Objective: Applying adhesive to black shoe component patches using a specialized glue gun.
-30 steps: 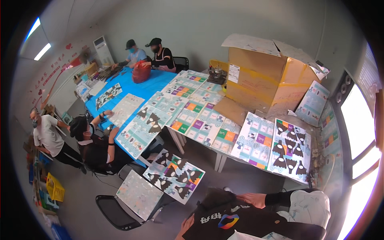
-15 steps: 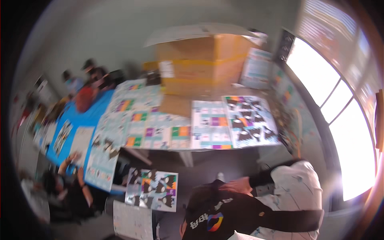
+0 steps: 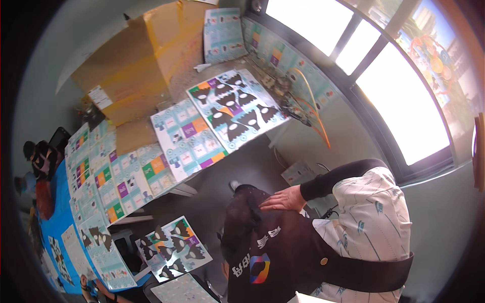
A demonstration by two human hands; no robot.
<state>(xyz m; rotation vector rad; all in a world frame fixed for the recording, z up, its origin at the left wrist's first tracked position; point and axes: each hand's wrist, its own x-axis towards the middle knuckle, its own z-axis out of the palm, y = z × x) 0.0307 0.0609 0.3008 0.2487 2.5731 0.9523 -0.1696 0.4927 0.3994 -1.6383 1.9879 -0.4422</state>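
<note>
A big cardboard box [image 3: 124, 68] stands beyond the black apron [image 3: 295, 235], which drapes the person's lap. A printed board with black shapes [image 3: 200, 255] lies left of the apron. The right hand [image 3: 284, 198] rests on the cloth, fingers flat and extended; the left hand [image 3: 225, 269], mostly hidden, borders its left edge, its pose impossible to tell.

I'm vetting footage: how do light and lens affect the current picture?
In the head view, the window burns out to white, straight edges bow and the corners go black; the head view shows the right hand clearly, but a co-worker at the left looks soft.
</note>
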